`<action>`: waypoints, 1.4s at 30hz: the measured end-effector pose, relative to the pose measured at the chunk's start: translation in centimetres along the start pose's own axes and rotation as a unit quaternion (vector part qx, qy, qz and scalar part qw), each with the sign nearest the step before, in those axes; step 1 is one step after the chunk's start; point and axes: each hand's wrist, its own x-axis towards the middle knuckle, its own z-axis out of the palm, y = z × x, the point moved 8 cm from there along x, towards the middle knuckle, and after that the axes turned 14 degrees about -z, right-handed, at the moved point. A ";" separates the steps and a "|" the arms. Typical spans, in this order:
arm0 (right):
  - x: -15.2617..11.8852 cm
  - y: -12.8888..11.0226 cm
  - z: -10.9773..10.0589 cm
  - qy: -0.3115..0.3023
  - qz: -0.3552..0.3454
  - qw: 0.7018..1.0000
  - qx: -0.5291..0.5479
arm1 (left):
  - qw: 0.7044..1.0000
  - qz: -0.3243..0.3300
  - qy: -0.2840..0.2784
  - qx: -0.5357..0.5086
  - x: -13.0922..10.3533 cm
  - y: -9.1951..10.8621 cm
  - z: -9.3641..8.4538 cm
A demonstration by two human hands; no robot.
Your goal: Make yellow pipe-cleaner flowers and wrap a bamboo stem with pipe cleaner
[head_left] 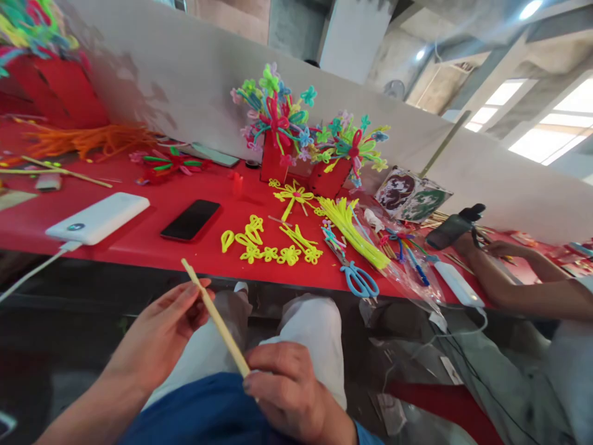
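Observation:
A thin light wooden stick (pixel 222 327) slants between my two hands above my lap. Near its upper end, my left hand (pixel 164 324) pinches it between thumb and fingers. The lower end is gripped by my right hand (pixel 290 380). Beyond them on the red table (pixel 152 247) lie several yellow pipe-cleaner flowers (pixel 290 254) and loops, and a larger yellow flower (pixel 295 194) behind them. A bundle of yellow pipe cleaners (pixel 354 232) lies to the right, beside scissors with blue handles (pixel 359 279).
A black phone (pixel 191 220) and a white power bank (pixel 99 217) with a cable lie at the left. Red boxes (pixel 275 157) hold colourful flowers along the grey partition (pixel 185 80). At the right, another person's arms (pixel 509 281) reach over the table.

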 end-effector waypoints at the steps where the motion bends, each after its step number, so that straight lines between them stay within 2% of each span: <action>1: -0.6 0.1 0.4 -0.006 0.012 1.000 0.003 | 1.000 -0.013 -0.002 -0.019 0.0 0.1 0.2; 5: -3.0 1.1 1.5 0.012 0.127 0.990 0.053 | 0.999 -0.026 -0.020 0.009 0.0 -0.1 0.7; 9: -4.8 3.3 3.0 0.035 0.293 0.946 0.133 | 0.995 -0.015 -0.060 0.081 -0.3 -1.2 1.5; 11: -5.0 4.2 3.7 0.025 0.331 0.933 0.136 | 0.993 -0.007 -0.063 0.096 -0.3 -1.5 1.6; 13: -4.9 4.8 3.9 0.010 0.332 0.937 0.104 | 0.996 0.017 -0.049 0.078 -0.2 -1.1 1.3; 17: -5.0 5.0 3.5 0.014 0.285 0.958 0.023 | 0.998 0.049 -0.012 0.034 0.2 0.2 0.3; 24: -5.6 5.0 2.9 -0.001 0.264 0.964 -0.022 | 0.999 0.046 0.006 0.021 0.7 0.3 -0.1; 27: -5.7 5.2 2.5 -0.002 0.255 0.967 -0.031 | 0.999 0.040 0.015 -0.012 1.3 1.1 -0.8; 30: -6.5 5.8 1.9 0.029 0.290 0.956 -0.027 | 0.995 0.068 0.052 -0.055 1.8 2.7 -2.4; 33: -7.4 6.5 1.6 0.075 0.350 0.934 0.011 | 0.992 0.086 0.089 -0.013 1.9 3.1 -3.5; 35: -7.1 6.6 1.6 0.094 0.358 0.928 0.039 | 0.993 0.063 0.078 0.062 2.0 1.9 -2.8; 38: -6.0 6.5 1.9 0.095 0.345 0.932 0.056 | 0.982 0.040 -0.030 0.182 1.6 -0.8 0.3; 40: -5.4 6.3 2.1 0.092 0.335 0.936 0.059 | 0.973 0.037 -0.086 0.213 1.2 -2.2 2.0; 42: -5.2 6.0 2.4 0.087 0.335 0.936 0.061 | 0.969 0.034 -0.105 0.220 1.0 -2.9 2.8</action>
